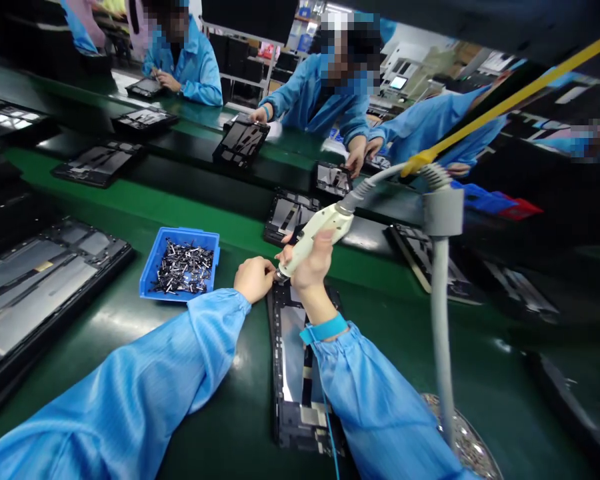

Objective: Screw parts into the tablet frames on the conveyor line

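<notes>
My right hand (313,260) is wrapped round a white electric screwdriver (320,233), its tip tilted down at the far end of an open tablet housing (293,347). Close by the tip, my left hand (254,279) is closed with its fingertips at the housing's far left corner; what they pinch, if anything, is hidden. The housing lies lengthwise before me, partly covered by my right forearm. To the left of it stands a blue bin (145,285) full of small black and silver parts. A grey cable (441,320) runs from the screwdriver's back end, looping down on the right.
At the left lies a stack of tablet housings (45,280). More housings (100,162) rest along the green bench and belt beyond. A round dish (473,440) of small metal pieces sits at lower right. Co-workers in blue (310,87) handle housings opposite. A yellow strap (515,100) slants overhead.
</notes>
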### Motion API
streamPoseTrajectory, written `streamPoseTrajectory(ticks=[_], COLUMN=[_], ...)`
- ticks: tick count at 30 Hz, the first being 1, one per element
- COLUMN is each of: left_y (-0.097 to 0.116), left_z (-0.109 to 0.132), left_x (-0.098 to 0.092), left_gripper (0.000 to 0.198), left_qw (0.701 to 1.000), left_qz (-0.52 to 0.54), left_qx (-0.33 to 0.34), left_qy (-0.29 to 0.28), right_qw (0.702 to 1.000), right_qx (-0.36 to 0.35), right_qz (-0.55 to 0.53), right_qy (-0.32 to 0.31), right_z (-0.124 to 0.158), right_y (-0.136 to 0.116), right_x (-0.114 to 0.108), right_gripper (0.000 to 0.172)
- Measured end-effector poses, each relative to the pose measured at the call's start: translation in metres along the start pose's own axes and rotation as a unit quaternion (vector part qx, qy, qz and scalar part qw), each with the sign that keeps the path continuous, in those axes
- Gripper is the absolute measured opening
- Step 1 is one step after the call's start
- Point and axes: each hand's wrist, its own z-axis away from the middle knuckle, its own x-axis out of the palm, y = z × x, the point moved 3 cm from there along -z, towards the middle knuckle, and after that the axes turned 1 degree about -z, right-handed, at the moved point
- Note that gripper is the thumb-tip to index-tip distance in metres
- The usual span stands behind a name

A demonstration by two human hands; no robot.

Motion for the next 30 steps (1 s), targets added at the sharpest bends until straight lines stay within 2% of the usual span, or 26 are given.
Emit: streamPoseTrajectory(ticks=[7, 12, 17, 20, 25, 30], left_y=[0.0, -0.001, -0.002, -0.001, -0.003, -0.005], left_z=[0.001, 0.0, 0.0, 0.003, 0.011, 0.021], left_x=[-0.003, -0.002, -0.001, -0.001, -0.001, 0.002], left_gripper=[0.015, 0.014, 0.012, 0.014, 0.016, 0.026], left_qw=[1.0, 0.999, 1.0, 1.0, 0.997, 0.98], left_qz=[-0.023, -0.027, -0.013, -0.002, 0.027, 0.058], left_qx=[-0.002, -0.004, 0.001, 0.012, 0.058, 0.165], left_qy=[0.015, 0.021, 0.024, 0.029, 0.05, 0.09], right_qw=[1.0, 1.0, 0.999, 0.999, 0.999, 0.999], right_qx=[-0.014, -0.024, -0.034, -0.042, -0.033, -0.015], right_qz=[-0.015, -0.003, -0.008, -0.013, -0.033, -0.05], right_qy=[0.01, -0.007, 0.012, 0.001, -0.01, 0.015], right_z=[0.001, 0.0, -0.005, -0.007, -0.008, -0.006], right_y=[-0.004, -0.002, -0.005, -0.009, -0.013, -0.014], right_x=[0.001, 0.0, -0.006, -0.012, -0.018, -0.018], right_gripper=[0.074, 0.071, 0.074, 0.074, 0.071, 0.072])
